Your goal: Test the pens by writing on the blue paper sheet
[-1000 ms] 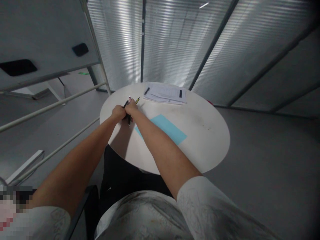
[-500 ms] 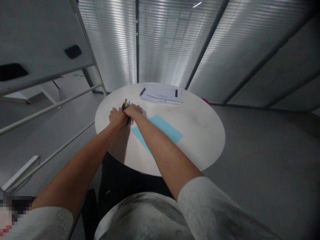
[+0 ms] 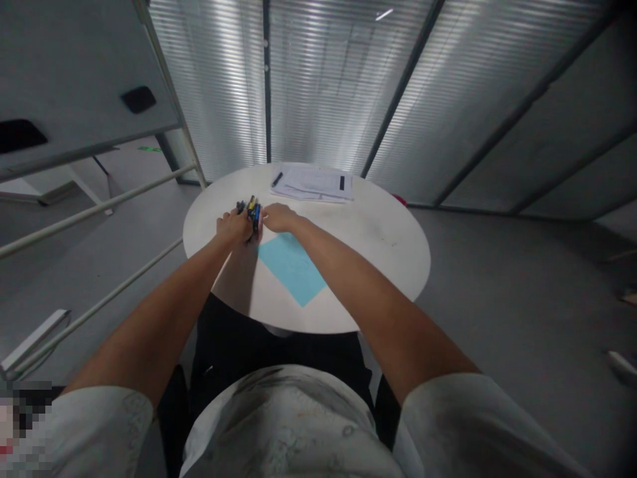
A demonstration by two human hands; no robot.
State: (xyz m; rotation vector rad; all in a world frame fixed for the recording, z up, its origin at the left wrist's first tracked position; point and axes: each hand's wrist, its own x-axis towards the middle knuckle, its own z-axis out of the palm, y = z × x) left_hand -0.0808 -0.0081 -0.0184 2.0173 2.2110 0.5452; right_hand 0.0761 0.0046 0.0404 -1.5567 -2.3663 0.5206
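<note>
Over the left part of a round white table [image 3: 388, 265], my left hand [image 3: 233, 227] is closed against a cluster of slim dark pens [image 3: 255, 214] with yellow and blue parts. Some of its fingers reach past the cluster's left side. My right hand [image 3: 279, 218] is at the cluster's right side, palm down with fingers curled. Its fingertips are mostly hidden, so what they hold is unclear. Something small and pinkish shows between the hands. A light blue sheet of paper [image 3: 293, 269] lies flat on the table, partly under my right forearm.
Toward the table's far edge lies a stack of white papers [image 3: 311, 186], with a small black item on its left and a black mark on its right. A white metal frame with a board [image 3: 89, 73] stands at the left. Behind the table is a ribbed translucent wall [image 3: 318, 86].
My right hand has shifted right, off my left hand, uncovering more of the pens and their blue and yellow parts. The view has turned slightly to the right.
</note>
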